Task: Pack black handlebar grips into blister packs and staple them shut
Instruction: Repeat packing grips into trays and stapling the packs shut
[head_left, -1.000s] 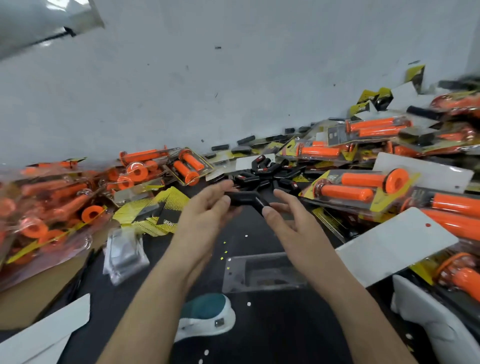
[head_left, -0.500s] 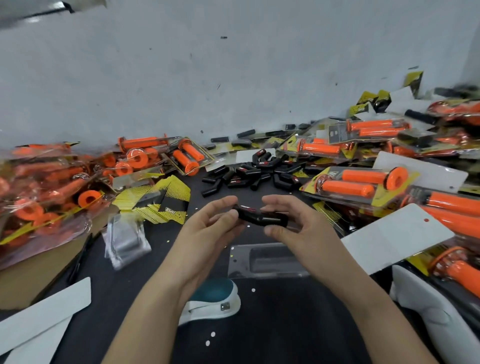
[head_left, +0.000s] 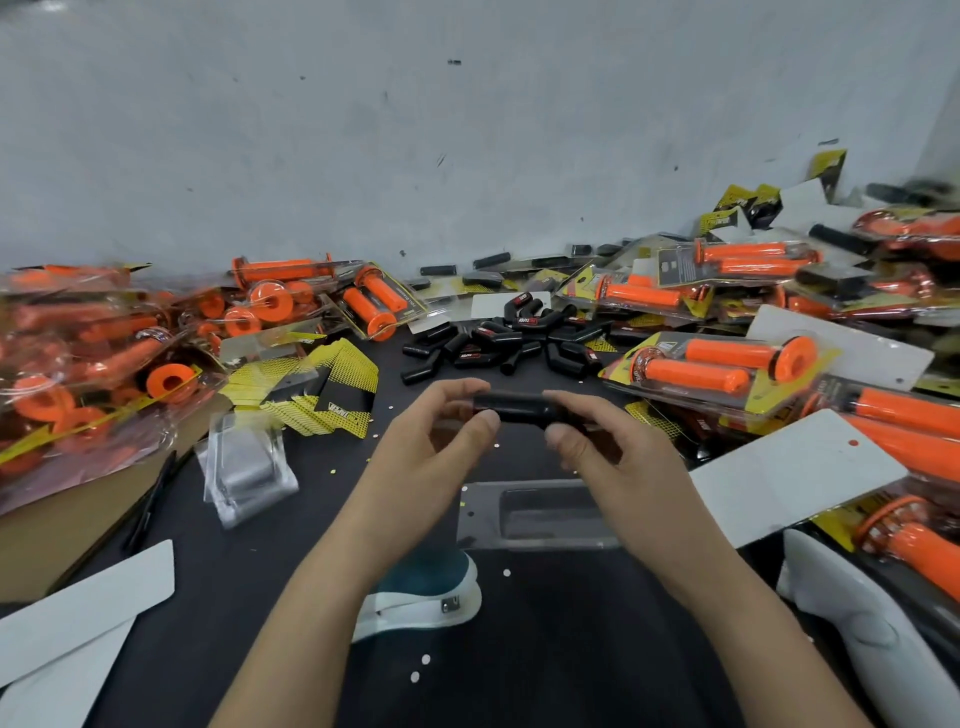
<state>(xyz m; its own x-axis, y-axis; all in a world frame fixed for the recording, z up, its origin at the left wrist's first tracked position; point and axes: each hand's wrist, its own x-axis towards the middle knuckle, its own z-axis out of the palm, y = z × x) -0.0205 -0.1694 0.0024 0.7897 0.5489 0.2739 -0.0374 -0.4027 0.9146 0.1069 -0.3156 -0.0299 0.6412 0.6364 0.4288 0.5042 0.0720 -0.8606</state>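
A person's two hands hold one black handlebar grip (head_left: 519, 408) level above a dark tabletop (head_left: 571, 649); the left hand (head_left: 436, 441) pinches its left end between thumb and fingers; the right hand (head_left: 613, 457) pinches the right end the same way.

Just below the grip lies a clear blister tray (head_left: 540, 512), its long hollow facing up and holding nothing; this looks like the seating step. To do it well, keep the grip parallel to the hollow, lower both ends together, and press evenly until it sits flush, so the rim stays flat for stapling.

A teal and white stapler (head_left: 421, 592) rests near the left forearm. Beyond the hands sits a loose pile of black grips (head_left: 509, 338).

Other containers: a stack of clear shells (head_left: 249, 467) at left, seemingly empty; closed packs holding orange grips (head_left: 722, 364) heaped at right, with more at far left; white backing cards (head_left: 795, 473) lie among them.
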